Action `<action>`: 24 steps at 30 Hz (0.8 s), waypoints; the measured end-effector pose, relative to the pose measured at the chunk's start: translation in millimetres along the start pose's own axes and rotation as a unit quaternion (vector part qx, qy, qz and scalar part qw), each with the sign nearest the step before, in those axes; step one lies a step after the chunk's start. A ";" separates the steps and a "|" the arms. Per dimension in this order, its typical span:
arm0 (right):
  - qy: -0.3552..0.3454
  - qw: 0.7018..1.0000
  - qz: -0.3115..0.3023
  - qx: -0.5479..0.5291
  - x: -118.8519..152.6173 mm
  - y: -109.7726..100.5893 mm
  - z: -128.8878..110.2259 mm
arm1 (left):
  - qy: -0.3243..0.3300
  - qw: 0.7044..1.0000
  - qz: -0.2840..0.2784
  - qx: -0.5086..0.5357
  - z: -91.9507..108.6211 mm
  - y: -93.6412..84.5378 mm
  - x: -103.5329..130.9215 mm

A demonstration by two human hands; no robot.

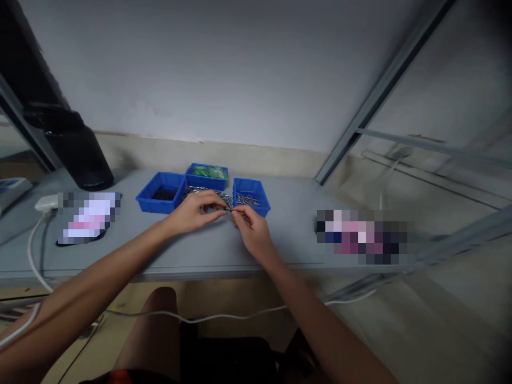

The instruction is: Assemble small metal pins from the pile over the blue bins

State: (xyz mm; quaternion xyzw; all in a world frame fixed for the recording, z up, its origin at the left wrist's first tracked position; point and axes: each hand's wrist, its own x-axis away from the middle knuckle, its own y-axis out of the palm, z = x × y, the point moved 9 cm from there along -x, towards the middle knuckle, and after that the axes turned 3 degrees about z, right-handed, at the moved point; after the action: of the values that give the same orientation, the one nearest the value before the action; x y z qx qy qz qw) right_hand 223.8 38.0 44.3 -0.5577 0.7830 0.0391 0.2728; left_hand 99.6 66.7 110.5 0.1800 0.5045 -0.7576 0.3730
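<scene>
My left hand and my right hand meet fingertip to fingertip above the front of the blue bins. Between them is a small dark thin piece, pinched from both sides and too small to make out in detail. Right behind my left hand, thin metal pins lie in a heap, partly covered by the fingers. Beside my right hand stands a blue bin with more metal pins in it. To the left, another blue bin holds small dark parts.
A blue bin with green pieces stands at the back. On the left are a black bottle, a white plug with a cable and a blurred-out phone-like device. Another blurred-out object lies right. Metal posts frame the table.
</scene>
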 end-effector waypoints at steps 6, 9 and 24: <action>0.006 0.999 -0.045 0.008 1.4 9.0 -0.5 | 0.001 1.000 0.002 0.019 2.0 -0.4 0.3; 0.006 0.997 -0.078 0.010 3.1 15.5 -0.9 | -0.043 0.998 0.001 0.044 -2.7 0.3 0.3; 0.011 0.999 -0.044 0.016 2.4 8.9 -5.8 | -0.010 0.996 -0.080 -0.044 -5.9 19.4 4.0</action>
State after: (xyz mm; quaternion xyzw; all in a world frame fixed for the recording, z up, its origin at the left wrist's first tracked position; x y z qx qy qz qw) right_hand 213.0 37.1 45.9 -0.5878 0.7610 0.0085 0.2742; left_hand 110.9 66.4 93.2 0.1150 0.5462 -0.7640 0.3236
